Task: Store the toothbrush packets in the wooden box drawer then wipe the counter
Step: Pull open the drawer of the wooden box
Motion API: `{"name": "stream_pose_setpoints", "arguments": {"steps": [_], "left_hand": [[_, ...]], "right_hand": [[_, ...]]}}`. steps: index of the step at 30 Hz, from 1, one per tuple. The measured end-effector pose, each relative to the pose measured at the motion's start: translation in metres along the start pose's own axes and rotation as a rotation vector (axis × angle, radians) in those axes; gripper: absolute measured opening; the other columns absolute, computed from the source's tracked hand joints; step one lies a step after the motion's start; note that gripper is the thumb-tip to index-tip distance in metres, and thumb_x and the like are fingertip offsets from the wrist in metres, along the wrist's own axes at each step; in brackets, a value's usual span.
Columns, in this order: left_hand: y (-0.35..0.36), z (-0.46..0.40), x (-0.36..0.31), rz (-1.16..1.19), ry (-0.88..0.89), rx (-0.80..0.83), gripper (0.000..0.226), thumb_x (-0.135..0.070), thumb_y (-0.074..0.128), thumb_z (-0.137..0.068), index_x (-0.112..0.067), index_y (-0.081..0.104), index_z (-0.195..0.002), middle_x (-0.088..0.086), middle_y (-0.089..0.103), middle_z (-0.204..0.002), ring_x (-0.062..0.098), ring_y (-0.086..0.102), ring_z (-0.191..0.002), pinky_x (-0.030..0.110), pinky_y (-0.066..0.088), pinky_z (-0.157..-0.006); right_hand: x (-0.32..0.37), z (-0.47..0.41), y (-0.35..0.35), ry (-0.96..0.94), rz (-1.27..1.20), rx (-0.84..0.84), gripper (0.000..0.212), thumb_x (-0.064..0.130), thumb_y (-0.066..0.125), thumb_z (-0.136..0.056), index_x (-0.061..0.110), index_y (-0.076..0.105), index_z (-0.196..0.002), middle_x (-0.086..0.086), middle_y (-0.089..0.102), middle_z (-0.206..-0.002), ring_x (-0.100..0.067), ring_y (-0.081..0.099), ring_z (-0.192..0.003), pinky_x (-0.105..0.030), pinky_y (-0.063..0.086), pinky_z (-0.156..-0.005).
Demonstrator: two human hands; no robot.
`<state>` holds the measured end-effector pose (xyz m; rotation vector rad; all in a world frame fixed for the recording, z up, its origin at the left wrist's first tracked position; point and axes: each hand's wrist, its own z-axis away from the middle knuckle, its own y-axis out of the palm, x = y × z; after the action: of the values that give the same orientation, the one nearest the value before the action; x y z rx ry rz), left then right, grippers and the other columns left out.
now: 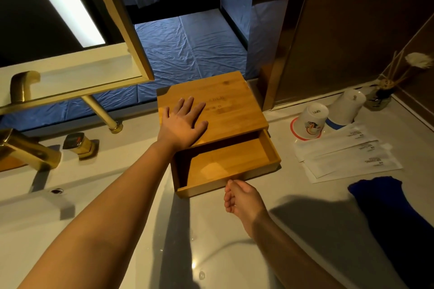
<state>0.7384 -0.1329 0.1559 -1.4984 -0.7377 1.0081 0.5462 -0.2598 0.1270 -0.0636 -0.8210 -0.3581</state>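
The wooden box (212, 110), square and of smooth bamboo-like grain, is set against the worktop's (234, 230) far edge, its drawer (229, 166) drawn out toward the near edge and seen bare inside. The left hand (182, 123) is laid flat on the lid, fingers spread. The right hand (242, 198) is loosely curled at the drawer's front lip; contact cannot be told. The toothbrush packets (347, 155), flat white sleeves, are overlapped right of the box, long axes running left-right. A dark blue cloth (387, 209) is cut off at the right edge.
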Motion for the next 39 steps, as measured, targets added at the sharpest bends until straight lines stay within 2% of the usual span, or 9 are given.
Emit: {"name": "stream_pose_setpoints", "arguments": {"steps": [8, 13, 19, 25, 34, 39], "left_hand": [[0.002, -0.001, 0.002, -0.012, 0.009, -0.021, 0.061, -0.060, 0.024, -0.088, -0.041, 0.020, -0.145, 0.000, 0.013, -0.160, 0.023, 0.006, -0.148, 0.054, 0.003, -0.115], [0.002, -0.001, 0.002, -0.011, 0.014, -0.022, 0.061, -0.060, 0.023, -0.087, -0.040, 0.020, -0.145, 0.001, 0.013, -0.160, 0.023, 0.006, -0.148, 0.054, 0.003, -0.115], [0.003, -0.001, 0.002, -0.019, 0.012, -0.016, 0.061, -0.061, 0.022, -0.087, -0.041, 0.019, -0.145, 0.000, 0.013, -0.160, 0.023, 0.005, -0.148, 0.055, 0.003, -0.115], [0.003, 0.000, 0.001, -0.021, 0.010, -0.025, 0.061, -0.060, 0.023, -0.088, -0.040, 0.020, -0.145, 0.001, 0.014, -0.160, 0.024, 0.007, -0.148, 0.055, 0.004, -0.115], [0.002, 0.000, 0.001, -0.024, 0.010, -0.017, 0.060, -0.060, 0.023, -0.088, -0.041, 0.020, -0.145, 0.001, 0.014, -0.160, 0.023, 0.007, -0.148, 0.056, 0.005, -0.115], [0.002, 0.000, 0.000, -0.018, 0.006, -0.015, 0.060, -0.059, 0.024, -0.088, -0.041, 0.021, -0.145, 0.001, 0.014, -0.160, 0.023, 0.007, -0.148, 0.056, 0.004, -0.115]], "right_hand": [[-0.016, 0.023, -0.011, 0.077, -0.066, 0.029, 0.030, 0.015, 0.048, -0.095, 0.008, 0.052, -0.066, -0.005, 0.049, -0.055, -0.016, 0.045, -0.054, -0.026, 0.038, -0.051], [-0.021, 0.026, -0.014, 0.071, -0.047, 0.035, 0.030, 0.016, 0.047, -0.096, 0.008, 0.052, -0.067, -0.006, 0.049, -0.056, -0.017, 0.046, -0.053, -0.027, 0.040, -0.051], [-0.050, 0.043, -0.026, 0.118, -0.093, 0.007, 0.034, 0.016, 0.049, -0.093, 0.011, 0.055, -0.061, 0.000, 0.052, -0.043, -0.014, 0.048, -0.046, -0.025, 0.039, -0.048], [-0.048, 0.050, -0.028, 0.059, -0.006, 0.002, 0.032, 0.020, 0.043, -0.096, 0.012, 0.052, -0.066, 0.001, 0.051, -0.045, -0.014, 0.049, -0.045, -0.025, 0.041, -0.047], [-0.044, 0.056, -0.029, 0.036, 0.032, 0.021, 0.033, 0.022, 0.042, -0.098, 0.012, 0.053, -0.069, -0.007, 0.055, -0.060, -0.018, 0.053, -0.053, -0.027, 0.047, -0.051], [-0.037, 0.054, -0.030, 0.118, -0.011, 0.099, 0.038, 0.022, 0.035, -0.099, 0.009, 0.048, -0.066, -0.011, 0.053, -0.059, -0.021, 0.051, -0.051, -0.027, 0.043, -0.051]]}}
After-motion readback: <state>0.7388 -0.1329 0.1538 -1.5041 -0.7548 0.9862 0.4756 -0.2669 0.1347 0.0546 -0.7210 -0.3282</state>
